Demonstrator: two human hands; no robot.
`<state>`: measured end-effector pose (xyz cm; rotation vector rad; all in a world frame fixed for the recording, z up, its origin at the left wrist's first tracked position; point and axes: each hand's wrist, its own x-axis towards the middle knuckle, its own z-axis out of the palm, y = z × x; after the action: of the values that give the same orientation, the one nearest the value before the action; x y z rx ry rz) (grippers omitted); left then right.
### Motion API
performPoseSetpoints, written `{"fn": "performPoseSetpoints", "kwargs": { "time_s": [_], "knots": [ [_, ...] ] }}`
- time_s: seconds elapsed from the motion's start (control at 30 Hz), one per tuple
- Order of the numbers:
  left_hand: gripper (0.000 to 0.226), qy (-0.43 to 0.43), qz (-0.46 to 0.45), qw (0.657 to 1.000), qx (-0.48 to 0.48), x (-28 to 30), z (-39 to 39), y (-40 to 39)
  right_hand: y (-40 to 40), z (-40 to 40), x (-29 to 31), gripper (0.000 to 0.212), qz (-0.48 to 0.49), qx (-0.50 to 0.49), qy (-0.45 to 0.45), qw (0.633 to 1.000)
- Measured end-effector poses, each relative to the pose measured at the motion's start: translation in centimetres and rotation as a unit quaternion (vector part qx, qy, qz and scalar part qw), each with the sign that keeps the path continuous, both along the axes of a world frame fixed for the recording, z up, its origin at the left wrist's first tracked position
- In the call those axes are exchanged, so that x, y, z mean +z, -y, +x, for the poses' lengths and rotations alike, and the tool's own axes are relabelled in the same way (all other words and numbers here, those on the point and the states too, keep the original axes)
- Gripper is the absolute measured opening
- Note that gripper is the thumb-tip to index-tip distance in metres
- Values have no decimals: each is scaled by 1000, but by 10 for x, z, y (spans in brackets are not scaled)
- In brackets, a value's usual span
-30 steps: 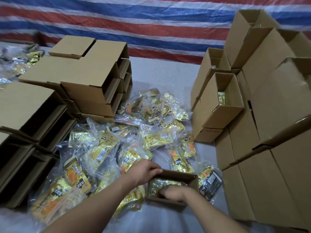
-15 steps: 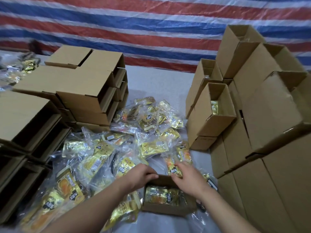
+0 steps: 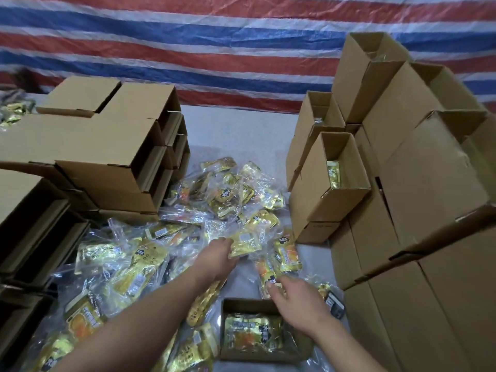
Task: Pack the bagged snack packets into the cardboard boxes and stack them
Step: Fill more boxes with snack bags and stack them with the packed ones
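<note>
Though both hands are out over the pile, only the left one has a packet: notes follow.

Left hand: left hand point(image 3: 218, 260) reaches forward into the heap; its fingers curl onto the near left edge of a gold bagged packet point(image 3: 245, 244), gripping it.
Right hand: right hand point(image 3: 296, 304) hovers past the far rim of the open box point(image 3: 243, 304); fingertips point(image 3: 271, 285) rest on an orange-and-gold packet point(image 3: 268, 275). Fingers are loosely spread; a closed hold is not visible, and I cannot tell if it pinches.
Key relation: the gold bagged packet lies just beyond and right of the left fingers, long axis roughly left to right, slightly tilted. The open box sits nearer the person, right of the left forearm, so the carry is back and down.
Nearer hand: right hand is much nearer the open box; left hand is nearer the gold bagged packet.
Box contents: one bagged packet point(image 3: 252, 336) lies flat inside, room above it by my judgement.
Supply: heap of bagged snacks point(image 3: 128, 264) spreads over the table point(image 3: 236, 130), between the left box stack point(image 3: 112, 157) and the right box stack point(image 3: 416, 183).
Packed sample: a standing box point(image 3: 319, 189) on the right shows a gold packet inside.
Writing: dark badges with pale characters on several packets; white labels too; none legible. No brand readable.
Backdrop: striped red, white and blue tarp point(image 3: 241, 44).
</note>
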<state>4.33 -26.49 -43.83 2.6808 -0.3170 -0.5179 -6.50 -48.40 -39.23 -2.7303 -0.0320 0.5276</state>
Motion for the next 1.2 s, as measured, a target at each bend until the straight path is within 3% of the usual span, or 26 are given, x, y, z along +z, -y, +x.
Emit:
{"fn": "performPoseSetpoints", "kwargs": {
  "time_s": [0.1,0.2,0.37,0.57,0.67,0.77,0.83,0.9,1.03,1.13,1.2],
  "knots": [
    [83,7,108,993,-39,-18,33,17,3,2,3,70,55,-54,-6,997],
    [94,-13,154,986,-65,-37,51,31,9,3,4,60,113,-117,-17,987],
    [81,2,185,982,-47,-51,55,44,12,6,9,44,183,-189,-36,964],
    [65,-12,77,997,17,-11,48,31,4,24,14,41,245,-257,-43,934],
    [48,-53,-149,983,91,39,40,27,-9,39,23,37,351,-316,-70,879],
    [35,-52,-343,929,125,108,28,25,-28,56,47,71,515,-343,-75,782],
    [30,-44,-419,899,118,148,15,30,-41,68,66,85,629,-324,-91,700],
    [32,-9,-441,888,130,174,1,40,-56,77,90,88,703,-289,-103,642],
    [39,135,-348,917,143,187,-15,57,-74,79,127,72,747,-246,-83,612],
    [74,187,-153,961,134,200,-20,59,-66,74,136,67,761,-226,-84,602],
    [80,178,-102,974,99,203,-22,61,-55,70,139,61,747,-224,-84,620]
  ]
}}
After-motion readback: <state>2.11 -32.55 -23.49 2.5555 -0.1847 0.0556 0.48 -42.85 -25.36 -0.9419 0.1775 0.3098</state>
